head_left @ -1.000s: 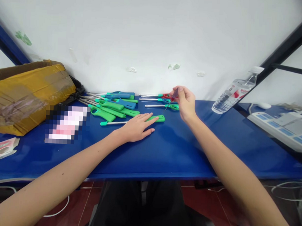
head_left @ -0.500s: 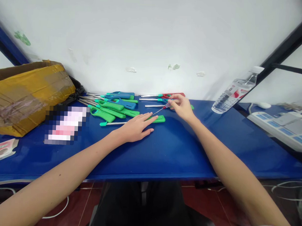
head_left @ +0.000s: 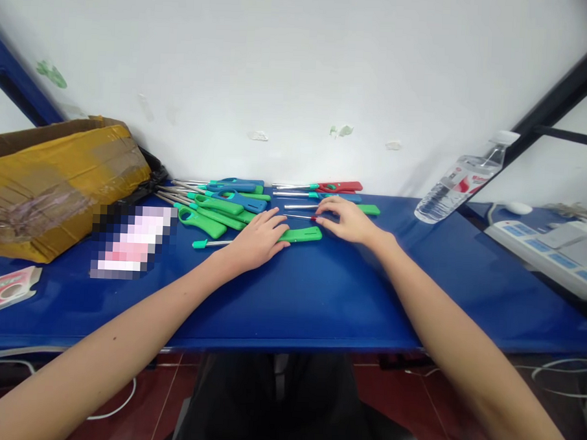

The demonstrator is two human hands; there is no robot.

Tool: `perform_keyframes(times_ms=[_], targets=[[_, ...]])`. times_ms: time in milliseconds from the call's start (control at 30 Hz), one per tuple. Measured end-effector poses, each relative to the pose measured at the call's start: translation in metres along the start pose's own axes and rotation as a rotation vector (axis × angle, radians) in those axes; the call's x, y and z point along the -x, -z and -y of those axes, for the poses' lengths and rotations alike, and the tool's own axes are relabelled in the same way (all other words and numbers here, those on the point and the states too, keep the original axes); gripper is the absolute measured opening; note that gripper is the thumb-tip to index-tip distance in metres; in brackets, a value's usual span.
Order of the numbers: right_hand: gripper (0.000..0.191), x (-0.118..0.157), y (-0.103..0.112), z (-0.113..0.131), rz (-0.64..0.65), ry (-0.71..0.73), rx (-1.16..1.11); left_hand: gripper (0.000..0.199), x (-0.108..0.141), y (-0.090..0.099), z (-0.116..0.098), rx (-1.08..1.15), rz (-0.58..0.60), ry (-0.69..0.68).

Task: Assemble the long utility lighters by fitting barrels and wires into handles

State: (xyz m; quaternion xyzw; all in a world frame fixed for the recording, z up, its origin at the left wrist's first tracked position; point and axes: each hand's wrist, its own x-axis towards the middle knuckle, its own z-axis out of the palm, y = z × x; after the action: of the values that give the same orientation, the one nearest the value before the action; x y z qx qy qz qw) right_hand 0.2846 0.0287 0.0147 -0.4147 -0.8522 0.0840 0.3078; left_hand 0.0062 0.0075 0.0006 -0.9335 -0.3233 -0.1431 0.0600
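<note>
My left hand (head_left: pixel 259 239) lies across the middle of a long-neck lighter with a green handle (head_left: pixel 302 235), its fingers stretched out and apart. The hand hides the lighter's middle; its metal neck and teal tip (head_left: pixel 200 244) stick out on the left. My right hand (head_left: pixel 345 221) is closed over the handle end of a thin screwdriver (head_left: pixel 298 217) with a red collar, low over the table. Its shaft points left, behind the green lighter. Behind the right hand lies another green lighter (head_left: pixel 369 210), with blue (head_left: pixel 353 198) and red lighters (head_left: pixel 343 186) farther back.
A heap of green and blue lighters (head_left: pixel 210 223) lies left of my hands. Farther left are a taped cardboard box (head_left: pixel 66 190) and a blurred-out item (head_left: pixel 134 242). A tilted water bottle (head_left: pixel 458 182) and a power strip (head_left: pixel 550 247) are on the right.
My right hand has come down and slightly nearer with the screwdriver, whose shaft now lies nearly level. My left hand has slid left along the green lighter, baring more of its handle.
</note>
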Motion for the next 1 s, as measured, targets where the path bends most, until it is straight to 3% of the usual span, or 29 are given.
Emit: perform_keyframes(times_ms=[67,233,400,733,867,1000], targets=[[0.022,0.000,0.000,0.010,-0.023,0.065,-0.037,0.036,-0.001,-0.001,-0.001,0.019,-0.005,0.008],[0.046,-0.002,-0.008,0.035,0.133,0.081,0.011,0.037,-0.002,0.001,-0.004,0.041,-0.097,0.025],[0.026,-0.003,-0.014,0.041,0.186,0.090,0.151,0.039,-0.002,0.001,-0.003,0.014,-0.214,-0.010],[0.031,-0.001,-0.012,0.029,-0.003,0.089,0.287,0.039,-0.002,0.019,0.004,-0.003,-0.317,0.038],[0.035,0.001,-0.003,0.008,-0.164,0.002,0.325,0.038,0.002,0.027,0.014,-0.156,-0.286,0.127],[0.033,0.004,0.008,-0.010,-0.214,-0.107,0.368,0.042,0.005,0.029,0.020,-0.241,-0.298,0.219]])
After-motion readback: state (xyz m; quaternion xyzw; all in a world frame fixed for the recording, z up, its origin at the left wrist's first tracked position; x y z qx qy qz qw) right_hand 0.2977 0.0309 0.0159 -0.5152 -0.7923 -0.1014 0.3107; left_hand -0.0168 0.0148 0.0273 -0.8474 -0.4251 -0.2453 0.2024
